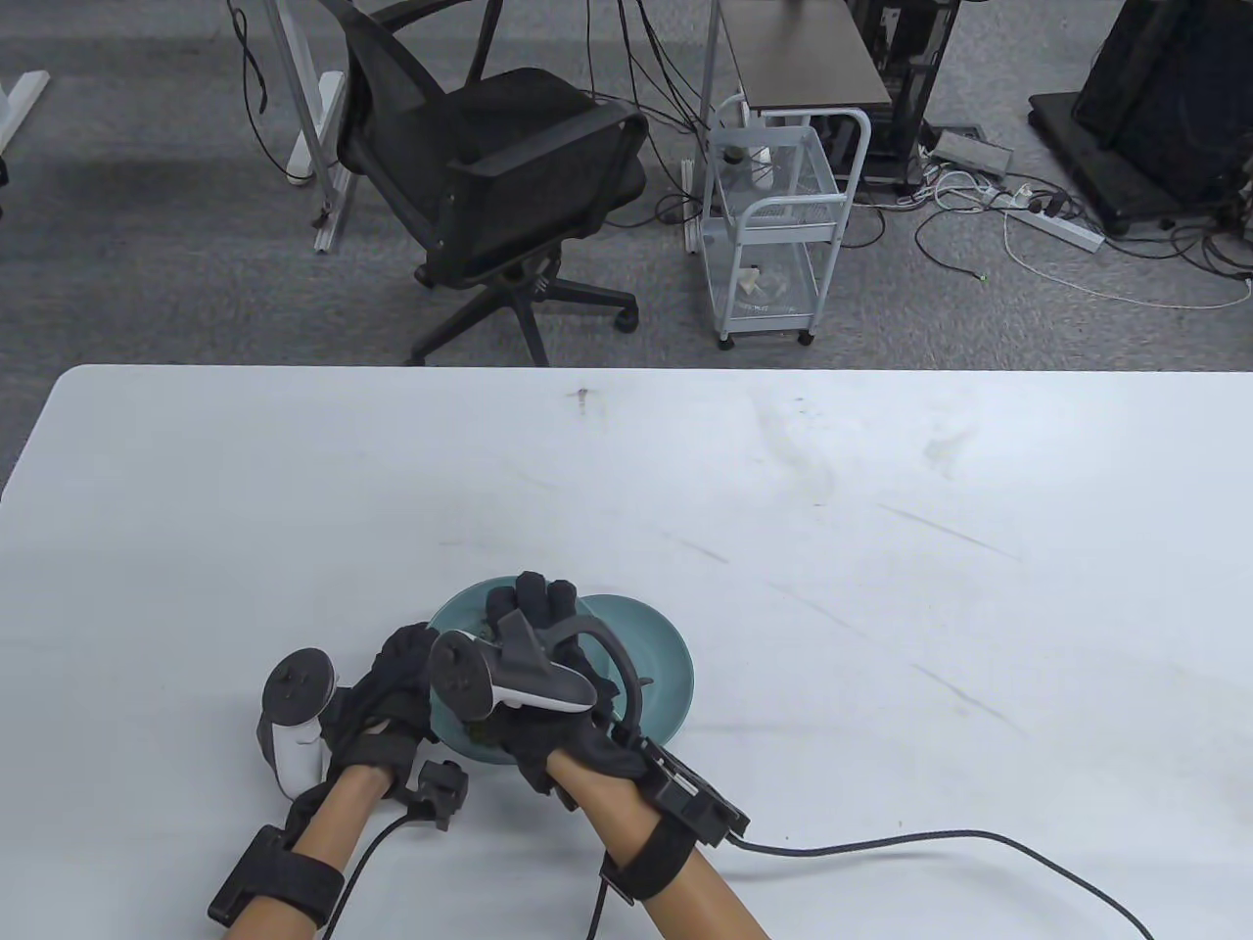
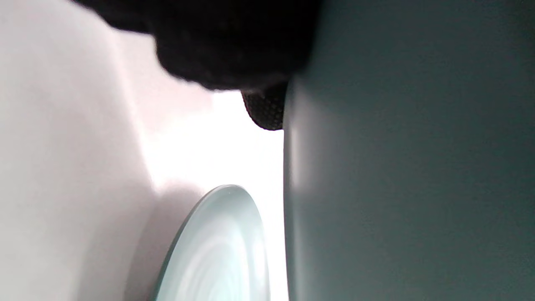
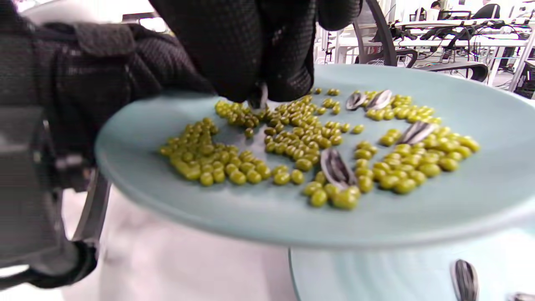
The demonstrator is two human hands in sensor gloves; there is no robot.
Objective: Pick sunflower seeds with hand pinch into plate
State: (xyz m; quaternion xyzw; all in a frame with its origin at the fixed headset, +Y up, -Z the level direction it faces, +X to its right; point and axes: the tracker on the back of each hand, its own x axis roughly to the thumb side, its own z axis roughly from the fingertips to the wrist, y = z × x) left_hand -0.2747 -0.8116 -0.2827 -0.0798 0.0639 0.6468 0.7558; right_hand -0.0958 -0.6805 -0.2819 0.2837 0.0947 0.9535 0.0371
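A teal plate (image 3: 167,184) holds a heap of green beans (image 3: 292,138) mixed with striped sunflower seeds (image 3: 336,167). My right hand (image 3: 259,98) is over its far left part and pinches one seed between the fingertips, just above the beans. My left hand (image 3: 121,71) grips that plate's left rim. A second teal plate (image 3: 376,276) lies below and partly under it, with a seed (image 3: 464,280) on it. In the table view both hands (image 1: 406,656) (image 1: 538,592) are over the bean plate (image 1: 460,605), with the second plate (image 1: 671,676) to its right.
The plates sit near the front middle of a white table (image 1: 881,548). A cable (image 1: 930,840) runs from my right wrist across the table to the front right. An office chair (image 1: 509,186) and a wire trolley (image 1: 773,225) stand beyond the far edge.
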